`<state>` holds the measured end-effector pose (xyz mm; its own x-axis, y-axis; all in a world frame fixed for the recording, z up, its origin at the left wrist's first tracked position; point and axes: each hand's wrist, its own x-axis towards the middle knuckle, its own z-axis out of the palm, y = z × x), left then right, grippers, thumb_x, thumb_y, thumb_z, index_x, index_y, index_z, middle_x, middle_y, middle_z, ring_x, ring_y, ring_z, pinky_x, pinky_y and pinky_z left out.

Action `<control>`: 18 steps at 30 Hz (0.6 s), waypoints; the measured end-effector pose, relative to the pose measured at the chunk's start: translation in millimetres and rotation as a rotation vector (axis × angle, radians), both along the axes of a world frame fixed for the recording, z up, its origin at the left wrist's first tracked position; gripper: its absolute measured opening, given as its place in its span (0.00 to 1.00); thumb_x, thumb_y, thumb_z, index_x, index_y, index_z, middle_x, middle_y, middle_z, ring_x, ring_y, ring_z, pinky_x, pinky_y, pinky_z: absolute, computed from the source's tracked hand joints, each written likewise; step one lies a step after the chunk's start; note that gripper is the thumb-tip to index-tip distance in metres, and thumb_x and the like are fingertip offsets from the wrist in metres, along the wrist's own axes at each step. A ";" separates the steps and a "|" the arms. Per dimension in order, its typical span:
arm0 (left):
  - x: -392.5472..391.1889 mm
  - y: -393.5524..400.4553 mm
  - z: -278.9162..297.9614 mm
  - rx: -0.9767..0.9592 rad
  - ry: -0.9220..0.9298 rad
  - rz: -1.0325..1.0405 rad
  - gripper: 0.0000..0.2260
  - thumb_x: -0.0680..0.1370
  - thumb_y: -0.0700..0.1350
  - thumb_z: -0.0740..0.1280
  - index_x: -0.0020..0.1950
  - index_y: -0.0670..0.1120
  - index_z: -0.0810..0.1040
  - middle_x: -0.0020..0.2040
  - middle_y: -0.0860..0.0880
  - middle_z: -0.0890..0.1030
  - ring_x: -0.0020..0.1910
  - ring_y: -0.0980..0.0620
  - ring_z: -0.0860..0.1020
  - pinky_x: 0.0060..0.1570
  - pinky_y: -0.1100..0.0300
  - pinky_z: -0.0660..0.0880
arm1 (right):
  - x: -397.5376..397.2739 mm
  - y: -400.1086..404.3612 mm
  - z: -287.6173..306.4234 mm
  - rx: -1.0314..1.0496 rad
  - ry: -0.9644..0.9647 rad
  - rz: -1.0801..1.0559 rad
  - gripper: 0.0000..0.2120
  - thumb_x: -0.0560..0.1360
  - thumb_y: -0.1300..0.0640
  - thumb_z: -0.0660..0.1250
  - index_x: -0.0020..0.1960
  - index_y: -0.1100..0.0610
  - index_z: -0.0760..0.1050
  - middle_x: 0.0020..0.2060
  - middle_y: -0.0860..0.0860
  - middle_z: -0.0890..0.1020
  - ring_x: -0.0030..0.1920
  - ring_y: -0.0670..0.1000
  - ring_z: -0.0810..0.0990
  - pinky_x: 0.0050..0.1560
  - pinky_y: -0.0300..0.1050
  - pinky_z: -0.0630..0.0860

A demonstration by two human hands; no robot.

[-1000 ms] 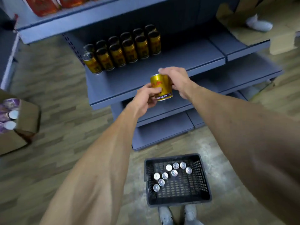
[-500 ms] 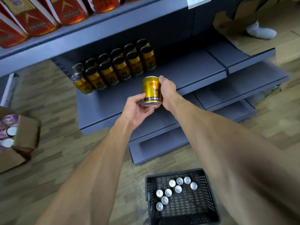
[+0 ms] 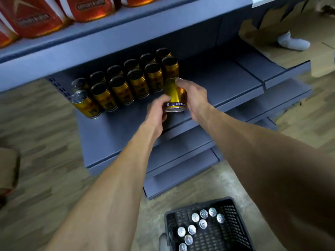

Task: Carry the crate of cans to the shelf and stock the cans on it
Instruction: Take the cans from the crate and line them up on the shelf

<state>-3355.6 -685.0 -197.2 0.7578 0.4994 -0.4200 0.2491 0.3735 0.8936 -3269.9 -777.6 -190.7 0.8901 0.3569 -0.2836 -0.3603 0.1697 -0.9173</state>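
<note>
A gold can with a purple band near its base is upright just above the blue-grey shelf, in front of the right end of two rows of several gold cans. My left hand grips its lower left side. My right hand grips its right side, fingers curled over the top. The black plastic crate stands on the floor at the bottom, with several silver-topped cans inside.
An upper shelf carries red packages. Lower blue-grey shelves jut out below. A cardboard box sits at the left edge. Cardboard and a person's white shoe are at the upper right. My shoe tip is beside the crate.
Both hands have carried the gold can forward and up, from in front of the shelf edge to over the shelf next to the rows. The view has moved closer.
</note>
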 end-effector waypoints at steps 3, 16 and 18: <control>0.5 18.2 4.8 0.302 0.024 -0.087 0.15 0.71 0.51 0.73 0.56 0.49 0.81 0.50 0.52 0.84 0.51 0.55 0.80 0.50 0.59 0.72 | -1.0 13.3 2.9 -0.041 -0.077 0.046 0.13 0.71 0.55 0.76 0.55 0.55 0.83 0.47 0.54 0.87 0.49 0.54 0.86 0.48 0.48 0.82; -86.2 112.8 -11.8 0.760 0.235 0.259 0.16 0.69 0.45 0.75 0.54 0.48 0.78 0.50 0.51 0.82 0.48 0.51 0.79 0.46 0.61 0.73 | -66.7 133.3 -8.2 -0.204 -0.288 0.357 0.20 0.60 0.60 0.79 0.52 0.54 0.85 0.50 0.50 0.87 0.55 0.50 0.83 0.64 0.54 0.77; -101.3 122.3 -14.5 0.758 0.242 0.348 0.18 0.68 0.42 0.75 0.56 0.47 0.76 0.48 0.53 0.80 0.47 0.53 0.79 0.44 0.63 0.72 | -79.7 151.7 -9.4 -0.207 -0.345 0.409 0.18 0.63 0.62 0.78 0.52 0.53 0.85 0.51 0.50 0.86 0.57 0.50 0.83 0.64 0.54 0.77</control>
